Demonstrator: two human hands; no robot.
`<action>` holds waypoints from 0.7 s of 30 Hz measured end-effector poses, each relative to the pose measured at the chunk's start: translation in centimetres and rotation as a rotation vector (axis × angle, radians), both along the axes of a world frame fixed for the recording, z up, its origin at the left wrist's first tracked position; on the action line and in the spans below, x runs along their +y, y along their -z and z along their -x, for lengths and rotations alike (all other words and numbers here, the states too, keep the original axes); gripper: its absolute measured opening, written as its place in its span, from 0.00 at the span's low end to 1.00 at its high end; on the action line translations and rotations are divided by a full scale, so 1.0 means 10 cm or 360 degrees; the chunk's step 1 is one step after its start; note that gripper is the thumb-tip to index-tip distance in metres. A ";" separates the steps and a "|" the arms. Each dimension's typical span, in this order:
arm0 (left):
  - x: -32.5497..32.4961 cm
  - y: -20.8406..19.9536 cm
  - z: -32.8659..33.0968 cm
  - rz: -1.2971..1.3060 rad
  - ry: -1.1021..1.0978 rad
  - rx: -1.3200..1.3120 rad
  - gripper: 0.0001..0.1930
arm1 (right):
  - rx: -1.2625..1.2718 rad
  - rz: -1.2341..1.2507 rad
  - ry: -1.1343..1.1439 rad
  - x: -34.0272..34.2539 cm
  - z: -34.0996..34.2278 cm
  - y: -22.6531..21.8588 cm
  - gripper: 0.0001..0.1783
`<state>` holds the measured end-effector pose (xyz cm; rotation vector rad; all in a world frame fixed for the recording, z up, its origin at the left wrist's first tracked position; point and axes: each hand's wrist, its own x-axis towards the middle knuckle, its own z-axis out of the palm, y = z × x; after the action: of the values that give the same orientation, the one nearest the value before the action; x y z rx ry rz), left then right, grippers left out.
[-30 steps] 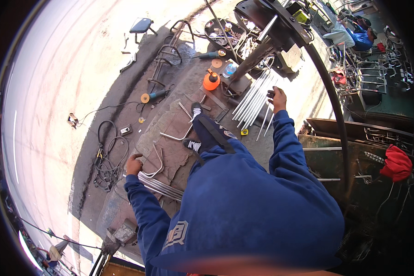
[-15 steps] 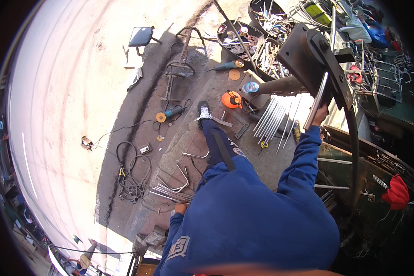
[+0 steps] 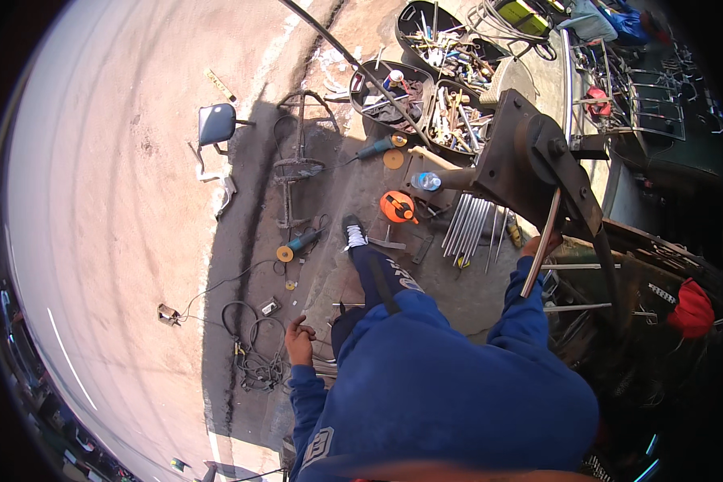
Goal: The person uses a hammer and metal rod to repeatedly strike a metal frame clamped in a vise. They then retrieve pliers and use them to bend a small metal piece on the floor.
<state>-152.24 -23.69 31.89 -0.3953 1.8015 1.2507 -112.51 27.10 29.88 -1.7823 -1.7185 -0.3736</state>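
A dark steel bending machine (image 3: pixel 516 153) stands at the right, with a heavy plate and a pivoting arm. A shiny metal tube (image 3: pixel 541 251) slants down from it toward me. My right hand (image 3: pixel 532 247) is closed around this tube from behind; the tube hides some of its fingers. On the left, my left hand (image 3: pixel 300 344) is raised beside my hip, fingers apart and holding nothing. Several bent metal tubes (image 3: pixel 324 366) lie near it, partly hidden by my body. Straight metal tubes (image 3: pixel 467 229) lie in a row on the ground beneath the machine.
An orange jug (image 3: pixel 397 207) and a water bottle (image 3: pixel 426 181) stand ahead. Angle grinders (image 3: pixel 304 241) and tangled cables (image 3: pixel 257 353) lie on the ground at left. Bins of metal pieces (image 3: pixel 458 120) stand behind them. A dark seat (image 3: pixel 215 124) is farther left.
My left hand has left the bent tubes and lifted, its fingers spreading. My right hand and the metal tube have swung lower, nearer to me. The whole view has shifted slightly.
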 end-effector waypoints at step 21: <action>-1.24 1.00 0.76 0.0678 0.1888 0.0523 0.17 | 0.1329 0.0295 0.0336 0.21 0.25 -0.32 0.26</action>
<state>-159.86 -36.09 21.91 0.6412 2.0254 0.0919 -114.98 29.21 33.12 -1.8693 -0.9953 0.4201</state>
